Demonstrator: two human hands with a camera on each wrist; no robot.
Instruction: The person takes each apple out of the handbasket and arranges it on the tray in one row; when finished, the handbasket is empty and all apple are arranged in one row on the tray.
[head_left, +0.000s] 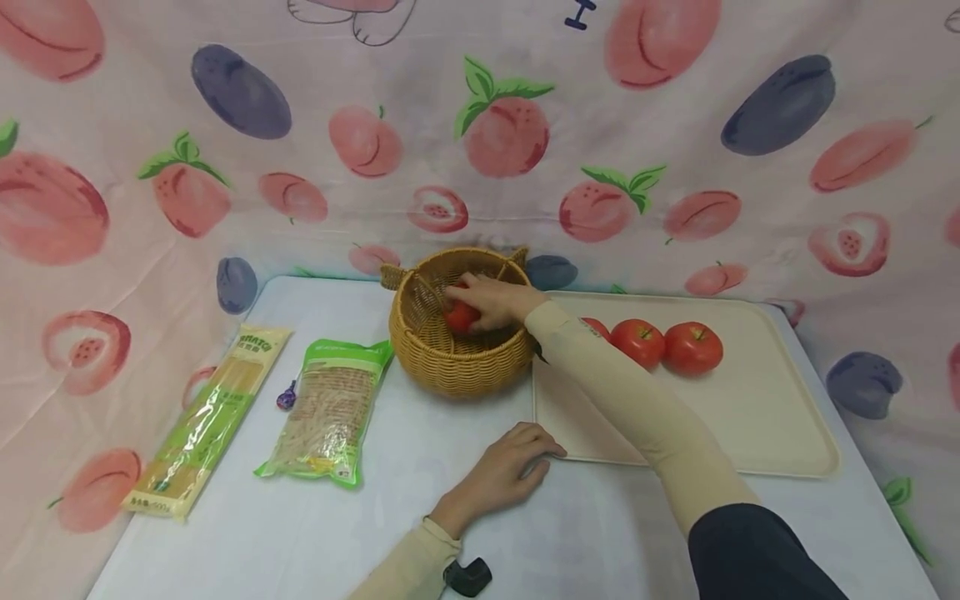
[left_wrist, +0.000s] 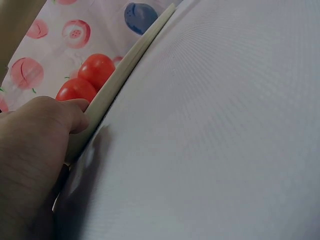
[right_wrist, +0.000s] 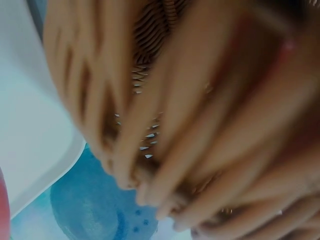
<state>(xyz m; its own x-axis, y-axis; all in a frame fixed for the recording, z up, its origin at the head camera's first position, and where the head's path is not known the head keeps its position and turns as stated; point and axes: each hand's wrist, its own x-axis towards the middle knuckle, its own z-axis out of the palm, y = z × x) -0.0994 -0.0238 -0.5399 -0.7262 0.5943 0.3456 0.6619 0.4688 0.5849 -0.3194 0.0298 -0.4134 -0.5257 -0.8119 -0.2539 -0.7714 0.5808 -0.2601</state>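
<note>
A red tomato (head_left: 462, 317) is inside the round wicker basket (head_left: 465, 373), with the fingers of my right hand (head_left: 495, 302) curled round it. In the right wrist view, the woven basket wall (right_wrist: 175, 100) fills most of the picture and hides the hand. My left hand (head_left: 504, 471) rests at the near left corner of the beige tray (head_left: 757, 417), its relaxed fingers touching the rim. On the tray sit a tomato (head_left: 637, 342) and another tomato (head_left: 693, 348); a third tomato (head_left: 597, 327) is partly covered by my right sleeve.
Left of the basket lies a green-edged clear food packet (head_left: 330, 412). Beside it are a small purple wrapped candy (head_left: 287, 396) and a long yellow-green noodle packet (head_left: 210, 421). A fruit-print cloth (head_left: 442, 92) hangs behind the white table (head_left: 405, 508).
</note>
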